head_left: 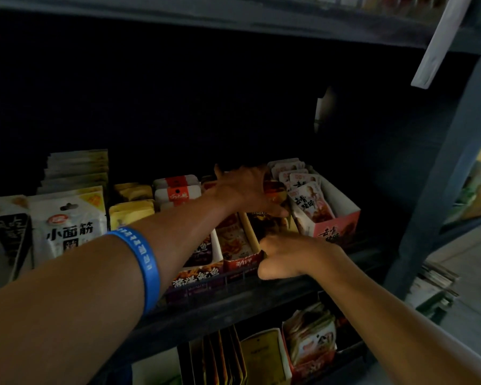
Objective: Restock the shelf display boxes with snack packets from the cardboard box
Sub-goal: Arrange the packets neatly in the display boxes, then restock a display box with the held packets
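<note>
Left hand (245,187) reaching deep into the shelf (261,290), fingers curled round dark packets (274,190) in the middle box (252,234) (exact grip hard to make out in the dim light). Right hand (286,259) fisted at that box's front edge near the shelf's front rail; whether the grip holds anything, cannot tell. Pink box (336,226) just right, full of upright white packets (311,204). Blue wristband (145,262) on left forearm.

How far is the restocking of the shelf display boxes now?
The pink display box at the right looks full of packets. In hand: the left hand pushes dark packets into the middle box, while the right hand grips its front. What remains is unclear; the cardboard box is out of view.
</note>
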Demonstrator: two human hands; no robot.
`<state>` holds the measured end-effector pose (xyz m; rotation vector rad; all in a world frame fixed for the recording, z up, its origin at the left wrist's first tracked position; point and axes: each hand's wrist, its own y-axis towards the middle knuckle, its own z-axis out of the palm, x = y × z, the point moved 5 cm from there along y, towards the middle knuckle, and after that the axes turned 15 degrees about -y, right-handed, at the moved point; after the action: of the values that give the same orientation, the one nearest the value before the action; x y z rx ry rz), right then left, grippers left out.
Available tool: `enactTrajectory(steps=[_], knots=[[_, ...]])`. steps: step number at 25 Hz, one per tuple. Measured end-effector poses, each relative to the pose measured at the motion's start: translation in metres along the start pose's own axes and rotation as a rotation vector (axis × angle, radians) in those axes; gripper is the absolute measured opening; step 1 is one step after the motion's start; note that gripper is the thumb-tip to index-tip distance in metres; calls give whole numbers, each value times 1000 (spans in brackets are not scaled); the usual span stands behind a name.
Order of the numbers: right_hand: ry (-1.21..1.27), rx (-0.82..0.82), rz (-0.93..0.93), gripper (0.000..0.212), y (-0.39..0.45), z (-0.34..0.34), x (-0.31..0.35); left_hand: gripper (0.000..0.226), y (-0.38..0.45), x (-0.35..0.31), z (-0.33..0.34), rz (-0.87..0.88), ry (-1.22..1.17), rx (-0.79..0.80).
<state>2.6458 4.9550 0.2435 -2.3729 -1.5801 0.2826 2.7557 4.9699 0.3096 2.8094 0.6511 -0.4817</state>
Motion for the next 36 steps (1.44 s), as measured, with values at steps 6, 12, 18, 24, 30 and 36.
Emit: enactTrajectory(steps=[6,12,18,24,30,36], knots=[[-152,-253,-4,22,5,9,5,96,-2,10,4,78,-169,25],[-427,-629,89,28,-15,19,6,82,0,20,22,100,-204,-3],[-500,-617,153,52,-25,29,-19,61,-10,21,11,81,-90,-46],[-537,-653,178,38,-26,24,-12,69,-23,15,13,127,-12,-109],[-420,-789,166,57,-27,37,-17,75,-24,20,22,183,-37,-136],[-324,-730,172,81,-40,50,-19,77,-54,25,0,129,8,-217]])
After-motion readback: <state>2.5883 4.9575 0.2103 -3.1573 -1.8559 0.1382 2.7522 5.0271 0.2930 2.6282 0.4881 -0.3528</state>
